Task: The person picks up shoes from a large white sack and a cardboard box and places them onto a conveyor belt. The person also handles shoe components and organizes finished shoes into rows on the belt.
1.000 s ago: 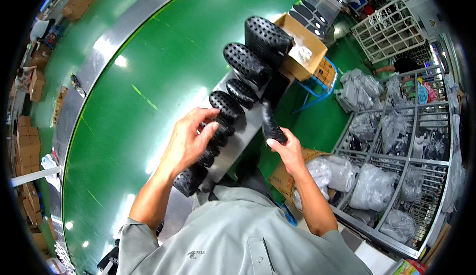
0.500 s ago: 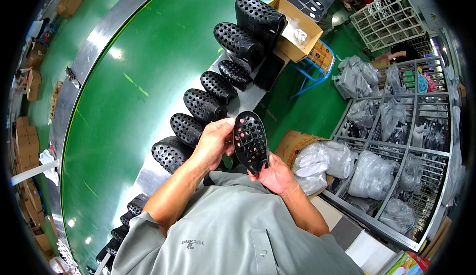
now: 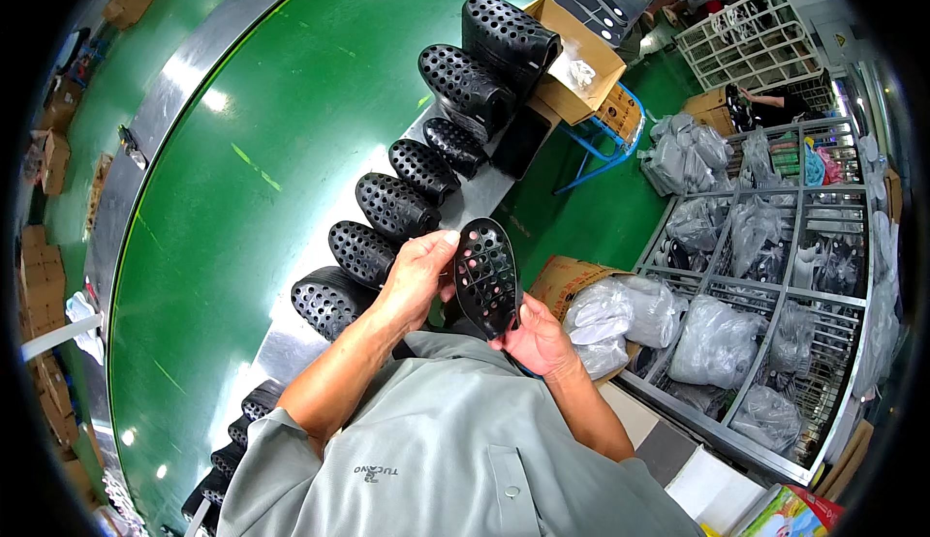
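Up in front of my chest is a black shoe piece, sole-shaped and pierced with round holes; pinkish skin shows through some of them. My left hand pinches its left edge near the top, thumb on the rim. Lower down, my right hand grips the narrower end from the right side. Several stacks of nested black perforated shoes stand along the bench to the left and ahead, among them a stack just beyond my left wrist and a taller one at the far end.
A metal strip edges the green belt. At the far end stands an open carton by a blue stool. On my right are a bag-filled carton and a metal rack with plastic-wrapped bundles. Other people work at the back right.
The view has shifted slightly. Both hands keep their hold on the shoe piece, which has tilted a little. At the back right, a person's arm now reaches to black items by a carton.
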Demonstrator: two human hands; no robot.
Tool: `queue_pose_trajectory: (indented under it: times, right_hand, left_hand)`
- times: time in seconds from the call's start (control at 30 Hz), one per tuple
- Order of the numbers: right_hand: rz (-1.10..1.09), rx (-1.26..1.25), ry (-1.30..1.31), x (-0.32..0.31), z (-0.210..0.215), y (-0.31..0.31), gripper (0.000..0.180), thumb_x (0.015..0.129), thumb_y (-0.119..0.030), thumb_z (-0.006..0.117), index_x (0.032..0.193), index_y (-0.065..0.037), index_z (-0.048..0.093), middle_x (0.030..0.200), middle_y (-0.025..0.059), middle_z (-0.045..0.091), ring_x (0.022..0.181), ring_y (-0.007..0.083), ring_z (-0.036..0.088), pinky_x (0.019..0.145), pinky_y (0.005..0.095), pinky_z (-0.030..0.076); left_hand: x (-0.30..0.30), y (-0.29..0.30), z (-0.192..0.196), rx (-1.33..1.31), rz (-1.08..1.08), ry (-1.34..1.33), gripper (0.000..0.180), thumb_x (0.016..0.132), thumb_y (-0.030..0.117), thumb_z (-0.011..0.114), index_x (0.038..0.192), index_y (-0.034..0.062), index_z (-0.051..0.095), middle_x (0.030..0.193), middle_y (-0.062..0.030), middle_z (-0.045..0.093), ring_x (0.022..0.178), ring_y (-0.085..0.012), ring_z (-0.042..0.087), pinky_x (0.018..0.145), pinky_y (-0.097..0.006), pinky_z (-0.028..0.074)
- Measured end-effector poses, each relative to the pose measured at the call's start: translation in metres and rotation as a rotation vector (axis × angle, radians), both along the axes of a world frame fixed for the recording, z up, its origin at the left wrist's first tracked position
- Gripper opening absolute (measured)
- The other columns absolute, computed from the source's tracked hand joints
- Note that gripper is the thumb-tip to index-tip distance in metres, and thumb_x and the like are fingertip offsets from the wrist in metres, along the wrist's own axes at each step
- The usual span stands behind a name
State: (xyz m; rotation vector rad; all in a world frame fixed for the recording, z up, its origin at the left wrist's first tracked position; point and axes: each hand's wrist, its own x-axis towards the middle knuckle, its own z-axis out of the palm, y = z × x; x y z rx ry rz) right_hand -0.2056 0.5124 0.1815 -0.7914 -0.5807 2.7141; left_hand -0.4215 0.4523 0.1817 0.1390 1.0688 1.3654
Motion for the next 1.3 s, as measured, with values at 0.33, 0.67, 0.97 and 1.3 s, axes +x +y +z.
queue_pose_trajectory:
  times: [0.33, 0.67, 0.97, 1.3]
  right_hand:
    - [0.013, 0.005, -0.005, -0.003, -0.001, 0.002, 0.045, 0.094, -0.03, 0.062, 0.128, -0.002, 0.052, 0.117, 0.0109, 0.063, 0.094, 0.0216, 0.062, 0.071, 0.0382, 0.05]
    - [-0.001, 0.008, -0.011, -0.002, -0.001, 0.003, 0.046, 0.094, -0.029, 0.062, 0.129, -0.002, 0.05, 0.116, 0.011, 0.063, 0.094, 0.0217, 0.061, 0.07, 0.0372, 0.05]
    - [-0.001, 0.022, -0.011, -0.001, -0.002, 0.0, 0.046, 0.094, -0.028, 0.063, 0.13, -0.003, 0.049, 0.116, 0.0102, 0.062, 0.096, 0.0203, 0.061, 0.07, 0.0365, 0.05]
    - [-0.068, 0.276, -0.172, 0.0, -0.003, 0.019, 0.05, 0.09, -0.018, 0.068, 0.133, -0.003, 0.048, 0.108, 0.0079, 0.064, 0.088, 0.0173, 0.062, 0.067, 0.0317, 0.049]
  left_hand:
    - [-0.002, 0.001, -0.004, -0.009, 0.004, 0.017, 0.031, 0.104, 0.027, 0.045, 0.094, 0.0042, 0.064, 0.076, -0.0006, 0.064, 0.055, -0.0065, 0.049, 0.047, -0.021, 0.038]
    - [-0.001, 0.002, -0.005, -0.004, 0.009, 0.002, 0.031, 0.104, 0.026, 0.046, 0.092, 0.0046, 0.065, 0.076, -0.0005, 0.064, 0.054, -0.0066, 0.049, 0.047, -0.021, 0.038]
    - [0.0, 0.003, -0.004, -0.021, -0.008, 0.038, 0.031, 0.104, 0.026, 0.046, 0.093, 0.0044, 0.065, 0.077, -0.0008, 0.064, 0.055, -0.0067, 0.049, 0.047, -0.022, 0.038]
    - [-0.007, -0.009, 0.013, -0.069, -0.026, 0.306, 0.033, 0.101, 0.029, 0.052, 0.118, 0.0025, 0.06, 0.09, -0.0024, 0.064, 0.068, -0.0074, 0.057, 0.049, -0.021, 0.044]
